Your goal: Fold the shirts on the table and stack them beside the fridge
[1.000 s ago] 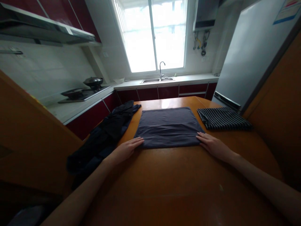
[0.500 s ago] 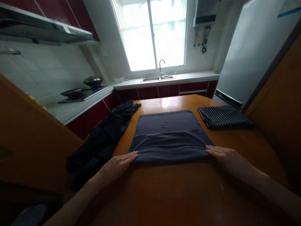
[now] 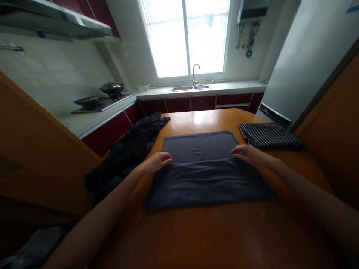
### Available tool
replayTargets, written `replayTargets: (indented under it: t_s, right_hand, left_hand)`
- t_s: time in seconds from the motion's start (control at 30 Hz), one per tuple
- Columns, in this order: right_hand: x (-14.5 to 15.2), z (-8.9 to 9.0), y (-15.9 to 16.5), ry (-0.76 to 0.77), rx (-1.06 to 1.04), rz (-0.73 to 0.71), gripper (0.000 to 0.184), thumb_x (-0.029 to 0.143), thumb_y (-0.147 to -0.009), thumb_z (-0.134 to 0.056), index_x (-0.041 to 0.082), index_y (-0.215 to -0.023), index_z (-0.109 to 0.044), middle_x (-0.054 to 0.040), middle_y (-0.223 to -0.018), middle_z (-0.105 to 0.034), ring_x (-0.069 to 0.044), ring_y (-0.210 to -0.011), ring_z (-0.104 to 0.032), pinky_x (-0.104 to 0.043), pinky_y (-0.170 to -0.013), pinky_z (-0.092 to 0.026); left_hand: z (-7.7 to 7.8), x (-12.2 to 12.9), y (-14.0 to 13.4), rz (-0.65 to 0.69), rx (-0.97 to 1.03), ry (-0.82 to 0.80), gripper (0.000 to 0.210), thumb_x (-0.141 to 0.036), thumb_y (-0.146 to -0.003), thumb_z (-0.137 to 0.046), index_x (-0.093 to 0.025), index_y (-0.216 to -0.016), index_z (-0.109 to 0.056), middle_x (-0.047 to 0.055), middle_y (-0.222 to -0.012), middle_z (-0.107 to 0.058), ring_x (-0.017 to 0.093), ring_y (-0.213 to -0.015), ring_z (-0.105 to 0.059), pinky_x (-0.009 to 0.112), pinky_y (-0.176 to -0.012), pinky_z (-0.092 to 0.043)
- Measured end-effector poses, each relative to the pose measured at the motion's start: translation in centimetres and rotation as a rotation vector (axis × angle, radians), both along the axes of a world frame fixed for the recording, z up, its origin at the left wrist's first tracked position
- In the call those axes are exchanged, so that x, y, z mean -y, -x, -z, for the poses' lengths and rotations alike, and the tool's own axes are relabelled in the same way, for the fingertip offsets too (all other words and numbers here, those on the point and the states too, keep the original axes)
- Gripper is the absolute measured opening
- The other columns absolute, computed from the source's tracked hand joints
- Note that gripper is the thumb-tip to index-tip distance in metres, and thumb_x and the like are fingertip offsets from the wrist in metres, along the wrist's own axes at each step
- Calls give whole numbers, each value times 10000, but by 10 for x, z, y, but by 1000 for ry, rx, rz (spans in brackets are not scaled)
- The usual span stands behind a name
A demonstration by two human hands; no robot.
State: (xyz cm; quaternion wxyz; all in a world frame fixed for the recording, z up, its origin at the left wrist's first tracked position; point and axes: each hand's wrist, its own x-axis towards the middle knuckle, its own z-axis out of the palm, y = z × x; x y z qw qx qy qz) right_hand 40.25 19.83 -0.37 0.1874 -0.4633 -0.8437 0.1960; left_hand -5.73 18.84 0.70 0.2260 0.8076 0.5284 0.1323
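A dark grey folded cloth garment point(image 3: 207, 183) lies flat on the wooden table in front of me, with a crease line running across its middle where one layer ends over another. At the left end of that line, my left hand point(image 3: 157, 161) has its fingers curled towards the thumb on the fabric edge. My right hand point(image 3: 248, 154) pinches the same edge at its right end. Any cloth between the fingertips is partly hidden. Soft wrinkles cross the nearer layer.
A rumpled pile of dark clothes point(image 3: 134, 145) hangs over the left table edge. A folded black-and-white striped cloth point(image 3: 270, 135) lies at the right on the wooden table point(image 3: 202, 235). Beyond are a sink point(image 3: 182, 88), a stove with pans point(image 3: 111, 89) and a fridge point(image 3: 297, 63).
Both hands have moved away from me, off the near edge of the garment to the layer line across its middle, their fingers now curled. The garment's near edge sits closer to me.
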Motion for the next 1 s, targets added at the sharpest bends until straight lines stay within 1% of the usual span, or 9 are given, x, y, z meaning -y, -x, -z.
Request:
replayTargets:
  t_s: [0.1, 0.27, 0.37, 0.47, 0.53, 0.63, 0.73, 0.87, 1.0]
  right_hand:
    - [-10, 13, 6, 106, -4, -62, 324, 437, -921, -534, 188, -955, -739, -76, -912, -739, -222, -845, -666, -337, -791, -518]
    - [-9, 23, 2, 74, 62, -70, 367, 502, -944, -514, 205, -828, -695, -40, -784, -666, -190, -752, -593, -305, -720, -464]
    - [-11, 24, -2, 61, 76, -90, 371, 497, -948, -501, 206, -800, -676, -50, -820, -667, -196, -789, -593, -316, -769, -465]
    - [-11, 25, -4, 47, 95, -94, 321, 458, -937, -516, 207, -824, -683, -58, -854, -689, -210, -838, -615, -331, -820, -463]
    - [-9, 26, -4, 61, 102, -74, 298, 440, -926, -527, 209, -851, -698, -57, -851, -707, -215, -841, -633, -330, -819, -465]
    - [-7, 27, -3, 69, 73, -43, 299, 435, -913, -533, 204, -849, -713, -60, -846, -724, -221, -825, -653, -328, -796, -478]
    - [-5, 26, -2, 20, 18, -13, 301, 428, -900, -540, 195, -848, -722, -74, -857, -730, -233, -830, -660, -342, -796, -494]
    - [-5, 24, -3, -82, -56, 33, 302, 424, -902, -547, 190, -891, -737, -87, -902, -731, -244, -870, -663, -355, -828, -501]
    - [-11, 32, -1, -124, -19, 80, 264, 379, -903, -548, 195, -888, -737, -85, -905, -736, -246, -880, -668, -363, -845, -496]
  left_hand:
    - [12, -5, 0, 70, -33, 63, 463, -617, -904, -511, -184, -855, -668, 16, -756, -637, 162, -684, -570, 245, -628, -437]
    - [11, 7, 7, 158, -26, 90, 494, -629, -935, -475, -179, -835, -655, 20, -803, -609, 175, -761, -560, 258, -703, -444]
    - [10, 8, 7, 155, -4, 64, 483, -626, -926, -500, -180, -818, -650, 23, -820, -620, 181, -786, -572, 262, -731, -452]
    - [11, 10, 4, 153, 50, 94, 443, -589, -943, -503, -183, -903, -675, 23, -863, -671, 186, -820, -603, 258, -753, -462]
    - [12, 12, 3, 160, 65, 108, 420, -558, -949, -512, -182, -962, -698, 29, -909, -705, 193, -848, -627, 259, -768, -464]
    - [16, 14, 2, 140, 65, 89, 409, -535, -933, -547, -166, -915, -724, 35, -861, -718, 192, -808, -637, 256, -727, -458]
    - [18, 13, 3, 104, 100, 40, 410, -530, -915, -569, -155, -867, -728, 32, -804, -712, 183, -766, -628, 250, -690, -451]
    - [18, 9, 7, 66, 173, -33, 384, -497, -923, -570, -151, -912, -736, 39, -850, -729, 189, -805, -643, 252, -719, -463]
    - [26, 5, 9, 27, 128, -47, 364, -476, -928, -555, -160, -901, -733, 47, -853, -735, 199, -807, -661, 271, -739, -489]
